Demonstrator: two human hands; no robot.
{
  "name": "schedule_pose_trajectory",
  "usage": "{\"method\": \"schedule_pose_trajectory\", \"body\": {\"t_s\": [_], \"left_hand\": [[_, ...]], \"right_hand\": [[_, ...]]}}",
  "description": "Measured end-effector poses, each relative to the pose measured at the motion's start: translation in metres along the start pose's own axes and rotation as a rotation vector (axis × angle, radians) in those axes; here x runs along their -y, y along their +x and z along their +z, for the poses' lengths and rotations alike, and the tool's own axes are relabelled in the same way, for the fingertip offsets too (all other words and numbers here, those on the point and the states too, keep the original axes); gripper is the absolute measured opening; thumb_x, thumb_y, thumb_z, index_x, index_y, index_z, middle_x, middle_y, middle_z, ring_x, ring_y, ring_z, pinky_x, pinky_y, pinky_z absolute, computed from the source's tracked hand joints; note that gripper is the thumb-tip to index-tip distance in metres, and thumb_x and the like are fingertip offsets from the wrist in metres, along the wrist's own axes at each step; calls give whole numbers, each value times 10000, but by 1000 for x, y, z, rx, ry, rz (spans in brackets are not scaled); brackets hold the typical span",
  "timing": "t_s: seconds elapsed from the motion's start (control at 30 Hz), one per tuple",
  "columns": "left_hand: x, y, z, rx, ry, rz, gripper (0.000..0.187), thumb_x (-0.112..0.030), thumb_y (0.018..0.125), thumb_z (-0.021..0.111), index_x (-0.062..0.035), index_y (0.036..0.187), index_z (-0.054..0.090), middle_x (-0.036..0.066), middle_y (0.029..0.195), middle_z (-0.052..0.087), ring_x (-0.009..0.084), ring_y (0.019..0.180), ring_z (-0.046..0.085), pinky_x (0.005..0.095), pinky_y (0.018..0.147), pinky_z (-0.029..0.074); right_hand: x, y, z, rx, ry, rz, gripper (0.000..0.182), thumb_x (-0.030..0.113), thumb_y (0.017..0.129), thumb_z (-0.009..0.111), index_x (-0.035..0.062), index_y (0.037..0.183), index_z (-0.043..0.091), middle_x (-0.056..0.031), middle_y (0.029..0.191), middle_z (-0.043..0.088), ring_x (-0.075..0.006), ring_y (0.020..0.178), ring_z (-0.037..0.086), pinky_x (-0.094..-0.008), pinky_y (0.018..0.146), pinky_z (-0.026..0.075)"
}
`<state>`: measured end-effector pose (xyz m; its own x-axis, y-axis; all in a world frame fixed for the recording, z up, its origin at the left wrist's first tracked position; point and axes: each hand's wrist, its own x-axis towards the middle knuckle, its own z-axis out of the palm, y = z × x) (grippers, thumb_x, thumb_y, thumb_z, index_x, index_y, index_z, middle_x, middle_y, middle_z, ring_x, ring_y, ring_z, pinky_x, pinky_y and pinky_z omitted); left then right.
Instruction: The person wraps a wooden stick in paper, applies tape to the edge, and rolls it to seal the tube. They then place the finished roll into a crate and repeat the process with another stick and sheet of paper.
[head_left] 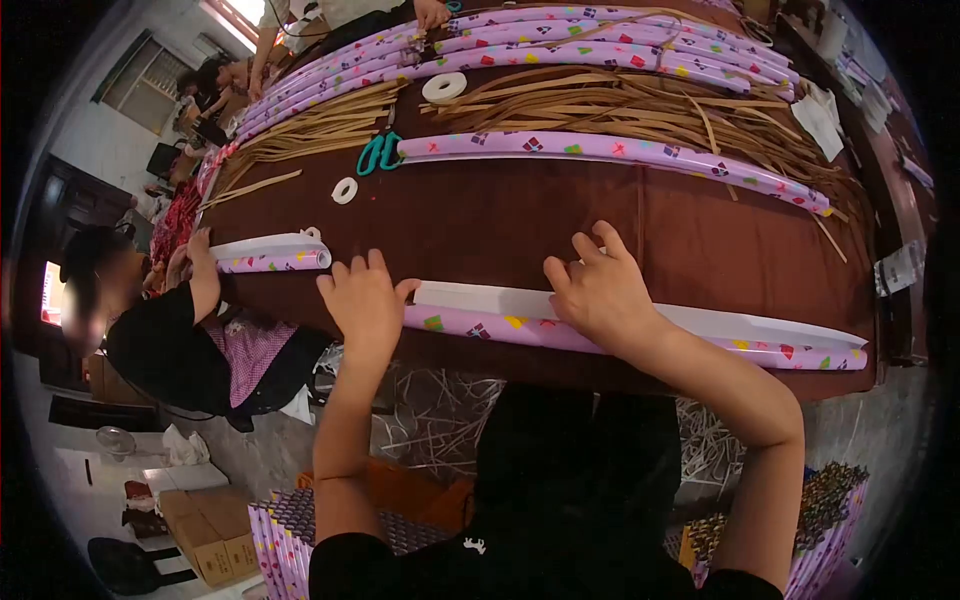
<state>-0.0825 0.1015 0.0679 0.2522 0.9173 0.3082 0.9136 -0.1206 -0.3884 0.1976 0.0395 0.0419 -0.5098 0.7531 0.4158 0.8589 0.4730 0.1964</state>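
A roll of purple patterned wrapping paper (490, 325) lies along the near edge of the brown-covered table, its white inner side showing as a flap on the far side. My left hand (362, 300) rests at the roll's left end, fingers spread forward and thumb toward the paper. Further right, my right hand (605, 295) lies over the roll, its fingers apart and slightly bent. Neither hand is wrapped round anything. Beyond them are teal-handled scissors (378, 154), a small white tape roll (344, 190) and another purple paper roll (600, 150).
Brown strips (600, 105) lie in heaps across the table, with a larger white tape roll (444, 87) by them. Purple rolls (560, 45) are stacked at the back. A co-worker (170, 330) on the left handles a short purple roll (270, 255). Bundled rolls stand below the table.
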Motion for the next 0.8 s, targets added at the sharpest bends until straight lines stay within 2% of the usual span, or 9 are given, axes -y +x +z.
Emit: {"method": "schedule_pose_trajectory", "body": {"t_s": [0.03, 0.07, 0.13, 0.17, 0.27, 0.37, 0.4, 0.47, 0.8], "left_hand": [[6, 2, 1, 67, -38, -4, 403, -337, 795, 753, -66, 1063, 623, 73, 866, 645, 285, 838, 581, 426, 749, 381], [9, 2, 4, 62, -36, -2, 403, -337, 795, 753, -66, 1063, 623, 73, 866, 645, 285, 838, 581, 426, 749, 381], [12, -2, 11, -318, -256, 111, 298, -225, 835, 721, -62, 1060, 613, 95, 857, 638, 292, 819, 571, 429, 769, 394], [4, -5, -1, -366, -383, 190, 215, -103, 855, 676, -55, 1058, 622, 115, 909, 641, 308, 850, 582, 424, 793, 426], [-27, -27, -20, -203, -804, 425, 262, -52, 829, 677, -14, 1086, 637, 129, 1009, 644, 319, 945, 601, 413, 825, 475], [-63, -35, -22, -185, -917, 573, 234, -70, 825, 672, -2, 1047, 643, 148, 1015, 634, 324, 938, 599, 428, 842, 481], [-71, -36, -20, -188, -926, 572, 234, -70, 825, 672, -2, 1047, 643, 148, 1015, 634, 324, 938, 599, 428, 842, 481], [-83, -38, -15, -219, -863, 574, 239, -122, 838, 664, -3, 1044, 644, 155, 1043, 630, 325, 956, 598, 429, 852, 482], [-91, -44, -1, -246, -732, 535, 305, -265, 819, 645, -41, 1025, 654, 98, 1111, 636, 279, 992, 592, 423, 873, 481]], "right_hand": [[0, 0, 0, 10, 14, 3, 233, 243, 760, 684, 68, 845, 557, -70, 596, 607, -257, 907, 572, -465, 1026, 350], [0, 1, 0, 19, 27, 6, 234, 244, 760, 684, 67, 843, 554, -71, 596, 607, -257, 907, 571, -464, 1026, 348], [0, 2, -4, 45, 57, 18, 188, 180, 757, 662, 55, 855, 561, -79, 620, 615, -272, 938, 579, -464, 1047, 339], [1, 2, -5, 78, 92, 26, 153, 117, 754, 640, 42, 866, 569, -87, 644, 624, -287, 969, 586, -464, 1068, 331], [1, 1, -3, 51, 107, 29, 151, 118, 748, 636, 42, 859, 567, -84, 641, 622, -288, 960, 587, -456, 1061, 340], [1, 2, -3, 22, 118, 43, 144, 121, 748, 632, 43, 850, 567, -86, 639, 620, -285, 950, 589, -451, 1059, 341], [1, 1, -2, 29, 112, 41, 144, 121, 748, 632, 43, 850, 567, -86, 639, 620, -285, 950, 589, -451, 1059, 341], [-1, 1, -1, -13, 46, 25, 282, 291, 763, 702, 62, 843, 557, -79, 583, 601, -271, 915, 584, -471, 1028, 353], [-49, 0, -56, 154, 184, 9, 374, 380, 824, 720, 31, 903, 609, -81, 622, 620, -291, 849, 616, -469, 1049, 330]]}}
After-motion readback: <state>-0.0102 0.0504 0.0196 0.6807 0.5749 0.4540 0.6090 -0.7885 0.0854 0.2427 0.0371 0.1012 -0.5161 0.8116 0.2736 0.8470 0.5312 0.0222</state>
